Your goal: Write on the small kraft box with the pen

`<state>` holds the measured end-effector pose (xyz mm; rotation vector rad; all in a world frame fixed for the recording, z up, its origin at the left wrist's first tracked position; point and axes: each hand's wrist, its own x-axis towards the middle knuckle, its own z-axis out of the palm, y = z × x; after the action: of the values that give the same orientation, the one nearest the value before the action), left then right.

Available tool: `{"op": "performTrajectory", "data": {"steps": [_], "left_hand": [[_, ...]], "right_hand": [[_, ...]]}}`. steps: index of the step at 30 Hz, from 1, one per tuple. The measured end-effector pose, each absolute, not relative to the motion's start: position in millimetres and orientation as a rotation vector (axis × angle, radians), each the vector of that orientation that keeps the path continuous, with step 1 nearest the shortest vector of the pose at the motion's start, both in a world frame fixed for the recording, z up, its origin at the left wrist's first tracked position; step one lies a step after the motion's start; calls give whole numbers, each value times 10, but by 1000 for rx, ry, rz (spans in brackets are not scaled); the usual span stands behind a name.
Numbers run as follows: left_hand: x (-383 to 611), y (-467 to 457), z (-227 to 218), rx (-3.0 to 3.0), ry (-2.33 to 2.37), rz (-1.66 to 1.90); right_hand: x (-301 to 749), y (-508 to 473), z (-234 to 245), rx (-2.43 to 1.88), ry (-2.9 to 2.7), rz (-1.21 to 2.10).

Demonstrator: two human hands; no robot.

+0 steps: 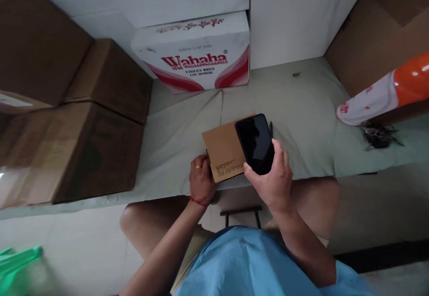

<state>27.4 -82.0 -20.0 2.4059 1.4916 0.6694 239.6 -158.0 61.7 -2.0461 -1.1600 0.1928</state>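
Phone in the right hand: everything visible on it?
The phone is a black slab with rounded corners and a slim dark border, its face glossy like glass. The screen looks dark, showing only greyish reflections. It faces up, long axis leaning slightly left at the far end. The right hand grips its near part, thumb on the left edge, fingers on the right. It overlaps the right part of the brown booklet; whether they touch can't be told. Its back is hidden.

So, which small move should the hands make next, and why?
Perhaps the right hand should shift the phone rightward, off the brown card, while the left hand steadies the card. The phone covers part of the card, the right hand grips the phone's edges, and the left hand is at the card's left side.
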Motion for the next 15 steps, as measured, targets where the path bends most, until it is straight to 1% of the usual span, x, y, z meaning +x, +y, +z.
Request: {"op": "performTrajectory", "data": {"steps": [7, 15], "left_hand": [[278, -821, -226, 2429, 1491, 713], [324, -847, -226, 2309, 1504, 772]], "right_hand": [[2268, -1563, 598, -2051, -1087, 213], [2211, -1594, 579, -2019, -1090, 193]]}}
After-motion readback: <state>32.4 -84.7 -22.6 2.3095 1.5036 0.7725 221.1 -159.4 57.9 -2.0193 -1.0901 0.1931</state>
